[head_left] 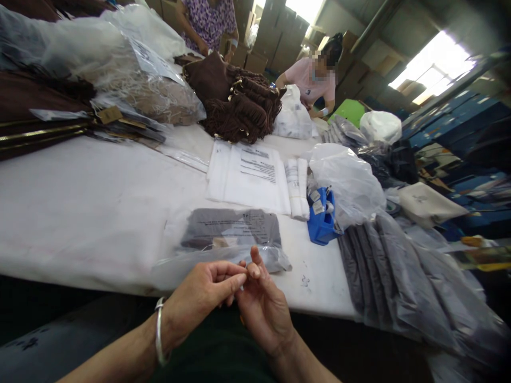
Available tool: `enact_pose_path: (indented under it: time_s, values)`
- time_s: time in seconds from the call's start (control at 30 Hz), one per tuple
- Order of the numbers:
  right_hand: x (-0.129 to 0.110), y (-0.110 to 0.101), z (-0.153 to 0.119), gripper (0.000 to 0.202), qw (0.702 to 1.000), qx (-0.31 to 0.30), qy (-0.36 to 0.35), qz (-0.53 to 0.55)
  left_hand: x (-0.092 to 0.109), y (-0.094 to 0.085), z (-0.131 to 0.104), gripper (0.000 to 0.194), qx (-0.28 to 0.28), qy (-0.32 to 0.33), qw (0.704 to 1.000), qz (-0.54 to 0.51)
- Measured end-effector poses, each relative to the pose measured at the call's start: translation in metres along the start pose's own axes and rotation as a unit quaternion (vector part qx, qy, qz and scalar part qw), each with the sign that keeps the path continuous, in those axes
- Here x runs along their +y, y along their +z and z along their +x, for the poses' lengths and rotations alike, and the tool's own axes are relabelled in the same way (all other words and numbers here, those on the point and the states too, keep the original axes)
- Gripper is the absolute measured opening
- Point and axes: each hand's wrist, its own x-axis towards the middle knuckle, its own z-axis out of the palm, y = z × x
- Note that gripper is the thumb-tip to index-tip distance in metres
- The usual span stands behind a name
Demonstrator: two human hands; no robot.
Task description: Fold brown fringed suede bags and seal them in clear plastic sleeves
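My left hand [202, 291], with a silver bangle at the wrist, is closed in a pinch. Its fingertips meet those of my right hand [266, 311] in front of the table edge. My right hand has one finger raised and the others curled in. Anything between the fingertips is too small or hidden to make out. Just beyond both hands, a dark grey folded item in a clear printed plastic bag [235, 226] lies flat on the table. The bag's loose end hangs toward me, and a tan tag shows through it.
A stack of white printed bags [251, 178] and a banded white roll [296, 189] lie behind. A blue holder [322, 218] stands right of them. Bagged grey items [383, 266] line the right edge. Brown fringed bags [239, 98] are piled farther back; two people work across the table.
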Motion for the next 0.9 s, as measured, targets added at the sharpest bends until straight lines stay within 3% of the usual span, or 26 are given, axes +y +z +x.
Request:
enact_pose_path:
  time_s: [0.3, 0.57, 0.77, 0.9]
  values:
    - [0.005, -0.003, 0.002, 0.033, 1.000, 0.005, 0.002, -0.028, 0.002, 0.003, -0.001, 0.030, 0.006, -0.005, 1.000, -0.028]
    - [0.006, -0.004, 0.004, 0.032, 1.000, 0.011, 0.004, -0.029, 0.002, -0.006, -0.001, 0.020, -0.011, 0.008, 0.998, -0.058]
    - [0.010, -0.001, 0.003, 0.033, 0.999, 0.000, -0.019, -0.036, 0.009, -0.004, -0.012, 0.023, 0.010, 0.067, 0.992, 0.111]
    - [0.012, 0.000, 0.002, 0.035, 0.996, -0.004, -0.037, -0.083, 0.008, -0.001, -0.015, 0.019, 0.031, 0.082, 0.982, 0.169]
